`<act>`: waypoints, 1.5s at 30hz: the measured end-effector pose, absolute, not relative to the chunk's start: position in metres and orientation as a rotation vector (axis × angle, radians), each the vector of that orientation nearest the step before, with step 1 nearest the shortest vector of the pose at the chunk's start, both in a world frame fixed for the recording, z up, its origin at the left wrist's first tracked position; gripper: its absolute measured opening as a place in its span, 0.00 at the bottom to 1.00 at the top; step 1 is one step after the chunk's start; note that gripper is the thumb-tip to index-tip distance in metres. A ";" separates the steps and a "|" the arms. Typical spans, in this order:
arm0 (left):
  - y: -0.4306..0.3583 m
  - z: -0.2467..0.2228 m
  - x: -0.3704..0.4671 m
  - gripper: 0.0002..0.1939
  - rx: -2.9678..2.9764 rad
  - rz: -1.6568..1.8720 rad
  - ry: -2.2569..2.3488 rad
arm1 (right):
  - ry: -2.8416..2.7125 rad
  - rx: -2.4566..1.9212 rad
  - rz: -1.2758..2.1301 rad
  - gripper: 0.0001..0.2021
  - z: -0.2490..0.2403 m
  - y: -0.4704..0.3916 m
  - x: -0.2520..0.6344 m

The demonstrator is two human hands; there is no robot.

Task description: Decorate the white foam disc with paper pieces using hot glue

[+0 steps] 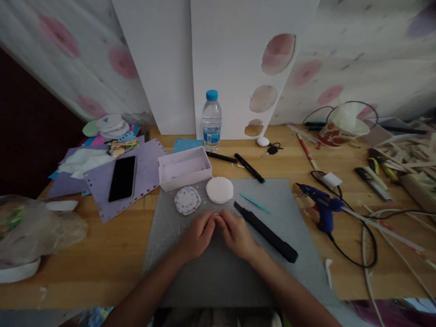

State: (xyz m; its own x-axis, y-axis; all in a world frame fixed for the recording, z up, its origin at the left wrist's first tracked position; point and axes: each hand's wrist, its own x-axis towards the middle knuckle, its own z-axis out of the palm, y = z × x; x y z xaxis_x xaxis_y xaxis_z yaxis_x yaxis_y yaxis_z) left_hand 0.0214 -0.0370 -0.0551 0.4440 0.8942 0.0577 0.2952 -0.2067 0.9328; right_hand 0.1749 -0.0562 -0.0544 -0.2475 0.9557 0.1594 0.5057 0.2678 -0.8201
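Note:
Over the grey cutting mat [170,272], my left hand [200,234] and my right hand [236,231] meet at the fingertips. Both are closed, fingers curled and thumbs pressed in; whatever they may hold is hidden. Just beyond lie a round patterned disc [187,200] with blue and brown marks and a plain white disc [220,190]. To the right of my right hand rests a black utility knife [269,234], its tip toward the discs. A thin turquoise stick [255,202] lies beyond the knife. Behind the discs stands an open white box [185,169].
A water bottle [211,120] stands before white boards [231,59] with round holes. Black markers [250,168] lie nearby. On the right are a blue glue gun [318,204] with its cord, a paper bucket [344,129] and wood scraps. A phone [122,178] lies on purple paper [150,159] at left.

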 end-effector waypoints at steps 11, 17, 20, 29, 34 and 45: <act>-0.041 -0.056 0.021 0.20 1.693 0.726 0.983 | -1.553 -1.212 1.029 0.19 -0.053 -0.058 0.162; -0.036 -0.055 0.019 0.18 1.603 0.739 1.002 | -1.608 -1.227 1.070 0.18 -0.053 -0.057 0.168; -0.034 -0.053 0.018 0.19 1.569 0.739 1.001 | -1.921 -1.239 0.925 0.17 -0.049 -0.055 0.177; -0.034 -0.052 0.016 0.20 1.551 0.721 1.008 | -2.172 -1.160 0.683 0.12 -0.051 -0.055 0.182; -0.041 -0.059 0.015 0.21 1.615 0.719 1.011 | -2.015 -1.106 0.913 0.10 -0.051 -0.059 0.179; -0.040 -0.060 0.011 0.23 1.543 0.621 0.980 | -1.733 -1.016 1.237 0.14 -0.046 -0.060 0.176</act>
